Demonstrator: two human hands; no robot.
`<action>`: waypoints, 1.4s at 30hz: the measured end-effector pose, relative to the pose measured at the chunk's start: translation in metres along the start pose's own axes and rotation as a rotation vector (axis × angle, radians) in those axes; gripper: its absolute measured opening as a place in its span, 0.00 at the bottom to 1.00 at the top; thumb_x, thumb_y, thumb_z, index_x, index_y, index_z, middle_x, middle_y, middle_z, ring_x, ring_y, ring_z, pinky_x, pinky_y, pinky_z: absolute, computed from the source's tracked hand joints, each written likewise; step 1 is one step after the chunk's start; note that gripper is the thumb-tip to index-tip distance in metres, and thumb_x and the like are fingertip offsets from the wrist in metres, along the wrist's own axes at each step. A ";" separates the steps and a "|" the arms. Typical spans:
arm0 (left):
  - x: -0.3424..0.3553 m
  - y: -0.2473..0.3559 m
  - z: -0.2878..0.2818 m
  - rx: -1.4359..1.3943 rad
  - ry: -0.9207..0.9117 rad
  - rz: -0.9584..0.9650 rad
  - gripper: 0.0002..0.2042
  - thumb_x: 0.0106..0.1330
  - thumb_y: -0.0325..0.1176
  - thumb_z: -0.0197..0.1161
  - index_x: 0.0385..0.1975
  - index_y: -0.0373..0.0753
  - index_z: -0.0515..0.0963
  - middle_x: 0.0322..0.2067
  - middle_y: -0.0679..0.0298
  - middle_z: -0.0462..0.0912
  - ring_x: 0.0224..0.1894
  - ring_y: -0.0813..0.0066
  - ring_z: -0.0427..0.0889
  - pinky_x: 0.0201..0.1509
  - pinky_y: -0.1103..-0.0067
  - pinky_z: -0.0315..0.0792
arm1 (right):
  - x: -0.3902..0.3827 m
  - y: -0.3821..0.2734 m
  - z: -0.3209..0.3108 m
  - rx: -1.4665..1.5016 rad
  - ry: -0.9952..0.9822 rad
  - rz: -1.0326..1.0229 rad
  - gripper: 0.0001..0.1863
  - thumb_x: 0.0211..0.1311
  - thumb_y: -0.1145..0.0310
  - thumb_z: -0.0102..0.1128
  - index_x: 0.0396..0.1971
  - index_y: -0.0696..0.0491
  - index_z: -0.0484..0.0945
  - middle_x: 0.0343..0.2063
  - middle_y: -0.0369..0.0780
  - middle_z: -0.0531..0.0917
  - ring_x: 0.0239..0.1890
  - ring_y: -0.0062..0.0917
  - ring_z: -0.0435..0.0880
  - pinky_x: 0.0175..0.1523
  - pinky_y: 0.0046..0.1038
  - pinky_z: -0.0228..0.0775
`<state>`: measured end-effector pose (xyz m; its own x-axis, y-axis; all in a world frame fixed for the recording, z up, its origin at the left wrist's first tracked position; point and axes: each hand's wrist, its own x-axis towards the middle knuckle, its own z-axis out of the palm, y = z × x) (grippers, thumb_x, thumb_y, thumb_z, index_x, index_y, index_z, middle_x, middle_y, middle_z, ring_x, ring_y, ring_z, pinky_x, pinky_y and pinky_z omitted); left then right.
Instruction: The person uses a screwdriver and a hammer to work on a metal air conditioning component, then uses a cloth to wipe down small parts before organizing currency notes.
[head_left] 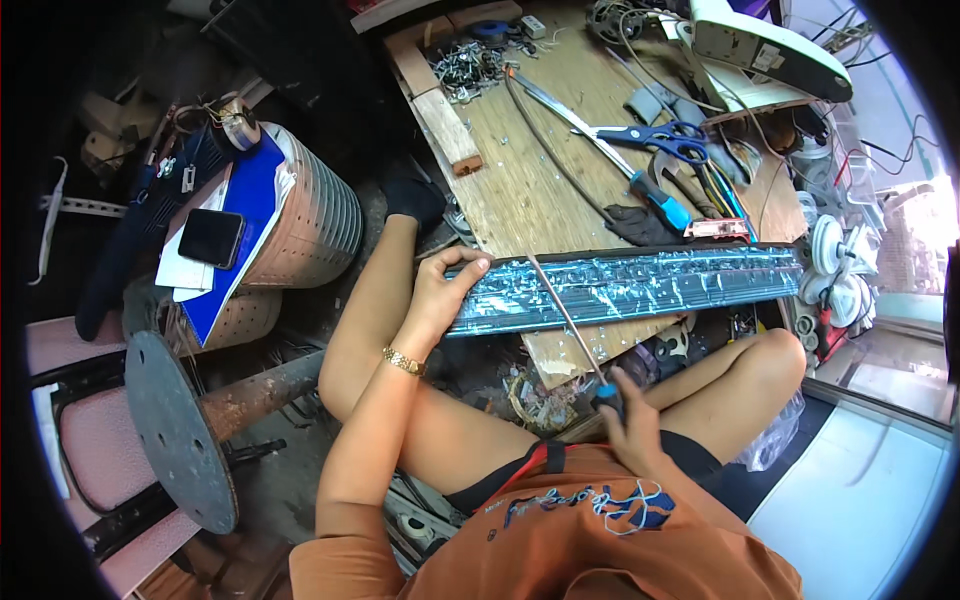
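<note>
Head camera: the left hand [448, 287] clasps the slatted panel [665, 288] at its left end, the right hand [634, 430] grips a screwdriver [606, 392] apparently working across it, and the next stroke calls for firm bracing.

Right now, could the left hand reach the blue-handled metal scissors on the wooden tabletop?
Probably not without letting go: the left hand holds the left end of the long, dark, ribbed panel, and the scissors lie beyond the panel's far edge.
</note>
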<state>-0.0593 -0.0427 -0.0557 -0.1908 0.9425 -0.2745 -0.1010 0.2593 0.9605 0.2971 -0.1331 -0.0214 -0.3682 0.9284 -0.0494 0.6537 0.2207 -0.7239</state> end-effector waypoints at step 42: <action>-0.006 -0.011 0.012 -0.144 0.094 0.170 0.07 0.69 0.24 0.64 0.44 0.35 0.82 0.35 0.67 0.84 0.40 0.81 0.77 0.49 0.79 0.73 | 0.244 -0.316 -0.144 -0.800 -0.851 0.406 0.13 0.68 0.75 0.62 0.51 0.56 0.82 0.27 0.41 0.87 0.29 0.21 0.87 0.34 0.29 0.78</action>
<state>-0.0449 -0.0483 -0.0638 -0.3061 0.9445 -0.1193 -0.1964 0.0599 0.9787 0.0957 0.0669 0.2943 -0.1614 0.5483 -0.8206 0.9311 0.3603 0.0576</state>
